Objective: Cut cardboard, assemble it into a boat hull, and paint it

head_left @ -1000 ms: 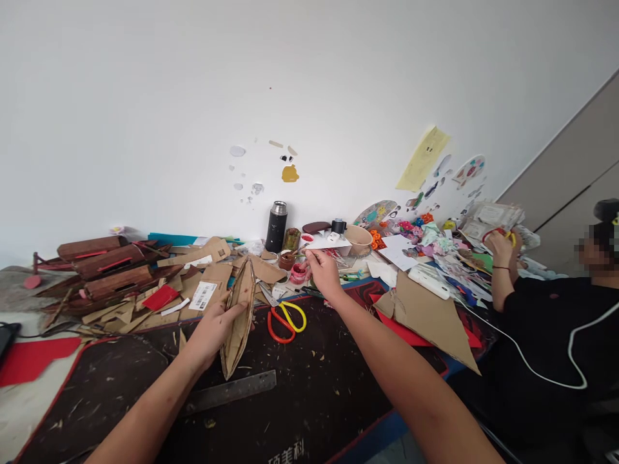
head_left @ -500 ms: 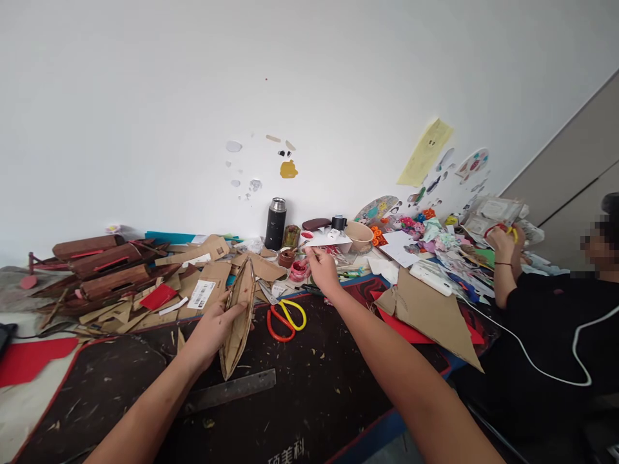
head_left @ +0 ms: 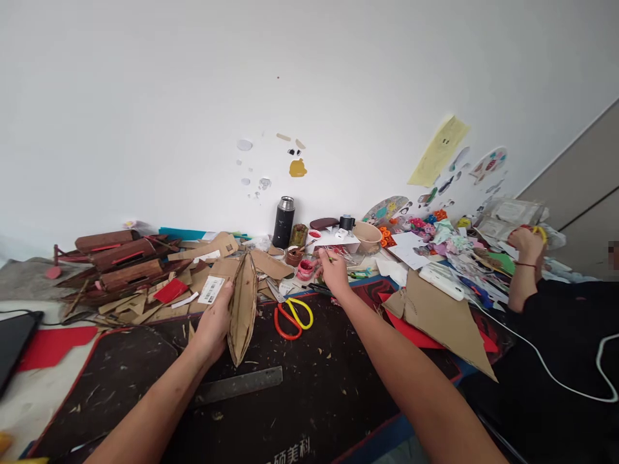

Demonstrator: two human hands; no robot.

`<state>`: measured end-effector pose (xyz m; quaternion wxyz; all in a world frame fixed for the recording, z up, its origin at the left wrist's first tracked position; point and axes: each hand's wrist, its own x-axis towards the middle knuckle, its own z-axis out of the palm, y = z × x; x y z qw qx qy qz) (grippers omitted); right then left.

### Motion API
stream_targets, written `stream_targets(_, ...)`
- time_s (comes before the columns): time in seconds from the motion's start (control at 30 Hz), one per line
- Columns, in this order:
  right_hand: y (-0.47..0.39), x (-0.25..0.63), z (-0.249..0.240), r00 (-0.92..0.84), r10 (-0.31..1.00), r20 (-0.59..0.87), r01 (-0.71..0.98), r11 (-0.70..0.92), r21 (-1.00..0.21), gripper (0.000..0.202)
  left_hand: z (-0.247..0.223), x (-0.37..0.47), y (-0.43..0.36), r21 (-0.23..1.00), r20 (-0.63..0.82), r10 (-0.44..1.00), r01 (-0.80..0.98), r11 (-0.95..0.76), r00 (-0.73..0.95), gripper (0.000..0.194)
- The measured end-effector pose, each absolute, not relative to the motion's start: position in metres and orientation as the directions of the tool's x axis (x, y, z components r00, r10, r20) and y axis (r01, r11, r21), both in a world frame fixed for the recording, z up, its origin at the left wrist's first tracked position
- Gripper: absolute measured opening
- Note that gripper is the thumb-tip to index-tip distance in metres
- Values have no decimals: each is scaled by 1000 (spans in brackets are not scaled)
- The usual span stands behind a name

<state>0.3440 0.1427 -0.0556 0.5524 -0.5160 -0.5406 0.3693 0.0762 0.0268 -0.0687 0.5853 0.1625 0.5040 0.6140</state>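
A boat-shaped cardboard hull (head_left: 242, 309), pointed at both ends, stands tilted in my left hand (head_left: 216, 325), whose fingers are closed on its left side. My right hand (head_left: 334, 269) is pinched around a thin stick like a paintbrush, mostly hidden by the fingers. It is just right of a small open jar of red-pink paint (head_left: 305, 269). Behind that jar is a brown paint pot (head_left: 293, 256) with a stick leaning in it. Scissors (head_left: 294, 319) with one red and one yellow handle lie between my hands on the dark mat (head_left: 333, 393).
Brown model boats (head_left: 130, 261) and cardboard scraps crowd the left. A black thermos (head_left: 284, 222) stands by the wall. A metal ruler (head_left: 242, 385) lies in front. Cardboard (head_left: 445, 316) over red paper is at right. A co-worker's hands (head_left: 528, 245) hold something yellow-handled.
The view has shifted slightly, moving the scene rightward. My left hand's grip on the hull has turned, its fingers no longer lying across the inside. My right hand remains near the paint jar.
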Motion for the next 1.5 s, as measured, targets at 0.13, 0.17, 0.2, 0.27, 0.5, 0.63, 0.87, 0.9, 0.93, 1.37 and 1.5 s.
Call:
stream_targets(0.13, 137, 338, -47, 193, 959, 206, 65, 197, -978, 63, -63, 78, 26, 810, -417, 861, -549, 207, -292, 36)
stream_targets(0.17, 134, 335, -43, 210, 956, 203, 35, 200, -979, 63, -61, 78, 26, 807, -417, 863, -554, 206, -287, 35)
stream_targets(0.2, 131, 330, -39, 234, 954, 189, -43, 204, -978, 62, -59, 78, 25, 803, -411, 869, -560, 202, -275, 35)
stream_targets(0.27, 122, 320, -30, 229, 960, 160, -179, 203, -963, 60, -55, 77, 25, 790, -394, 885, -583, 190, -246, 36)
stream_targets(0.5, 96, 276, -3, 105, 994, 43, -422, 83, -903, 57, -52, 67, 31, 782, -322, 908, -615, 96, -268, 32)
stream_targets(0.63, 94, 254, 6, 93, 995, 24, -515, 69, -855, 57, -60, 62, 34, 831, -260, 914, -555, 48, -311, 37)
stream_targets(0.87, 88, 232, -8, 54, 998, 13, -560, 41, -828, 58, -68, 65, 32, 869, -216, 937, -491, 57, -274, 44)
stream_targets(0.9, 87, 232, -13, 36, 999, 22, -551, 39, -833, 58, -67, 67, 31, 872, -210, 944, -485, 63, -255, 47)
stream_targets(0.93, 86, 233, -17, 18, 999, 36, -538, 40, -842, 58, -67, 68, 30, 877, -197, 954, -476, 68, -227, 50)
stream_targets(1.37, 70, 241, -27, -117, 944, 310, -278, 268, -922, 54, -76, 67, 28, 943, -69, 992, -331, 30, -109, 68)
stream_targets(1.5, 67, 240, -29, -139, 928, 345, -229, 308, -923, 49, -74, 68, 27, 955, -62, 992, -296, 28, -106, 66)
